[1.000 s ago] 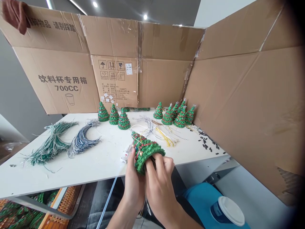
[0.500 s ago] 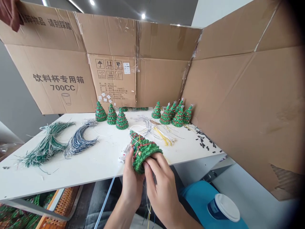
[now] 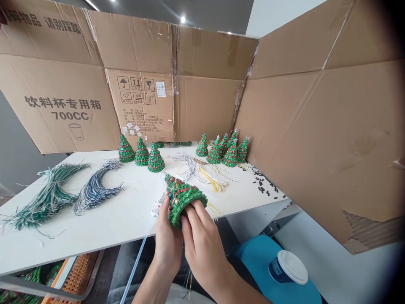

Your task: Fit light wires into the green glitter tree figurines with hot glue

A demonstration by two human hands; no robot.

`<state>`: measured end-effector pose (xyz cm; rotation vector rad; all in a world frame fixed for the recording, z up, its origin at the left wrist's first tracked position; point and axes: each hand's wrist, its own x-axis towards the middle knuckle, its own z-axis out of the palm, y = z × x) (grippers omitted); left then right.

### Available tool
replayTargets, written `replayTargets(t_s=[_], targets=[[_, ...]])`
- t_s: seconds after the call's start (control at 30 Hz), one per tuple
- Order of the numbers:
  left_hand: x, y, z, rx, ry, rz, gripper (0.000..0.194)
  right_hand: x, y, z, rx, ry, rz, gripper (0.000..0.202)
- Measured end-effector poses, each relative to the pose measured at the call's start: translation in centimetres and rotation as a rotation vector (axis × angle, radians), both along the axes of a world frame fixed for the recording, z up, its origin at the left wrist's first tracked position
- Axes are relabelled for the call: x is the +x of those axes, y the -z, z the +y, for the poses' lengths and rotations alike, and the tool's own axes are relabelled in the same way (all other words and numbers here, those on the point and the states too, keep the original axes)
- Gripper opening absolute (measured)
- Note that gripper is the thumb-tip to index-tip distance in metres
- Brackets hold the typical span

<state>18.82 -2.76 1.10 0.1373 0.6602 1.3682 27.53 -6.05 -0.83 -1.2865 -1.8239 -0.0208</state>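
Observation:
A small green Christmas tree figurine (image 3: 186,196) with red garlands and coloured beads lies tilted over the table's front edge, its hollow base facing me. My left hand (image 3: 167,236) is closed around its side. My right hand (image 3: 202,240) reaches into the open base with its fingers bent together; the fingertips and whatever they grip are hidden inside. Thin wires (image 3: 189,280) hang below my hands. Just left of the tree, a white battery box (image 3: 156,210) is partly covered by my left hand. A loop of pale wire curves over the treetop.
A green wire bundle (image 3: 52,194) and a blue wire bundle (image 3: 98,188) lie on the white table (image 3: 126,228). Several finished-looking trees (image 3: 230,153) stand behind, near yellow-white wires (image 3: 213,179) and small black pieces (image 3: 262,185). Cardboard (image 3: 205,109) walls the back. A lidded tub (image 3: 287,268) sits lower right.
The view has shifted slightly, moving the scene left in the frame. Both hands keep the tree in much the same pose, with my right fingers still inside the base.

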Motion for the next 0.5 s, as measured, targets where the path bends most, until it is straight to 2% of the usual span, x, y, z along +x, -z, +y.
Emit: replayTargets(t_s=[0.2, 0.5], targets=[[0.0, 0.6, 0.1, 0.022, 0.009, 0.012, 0.032, 0.4, -0.3, 0.2, -0.039, -0.110, 0.119, 0.043], [0.0, 0.6, 0.6, 0.040, -0.018, 0.042, 0.028, 1.1, -1.6, 0.4, -0.061, -0.203, 0.213, 0.040]])
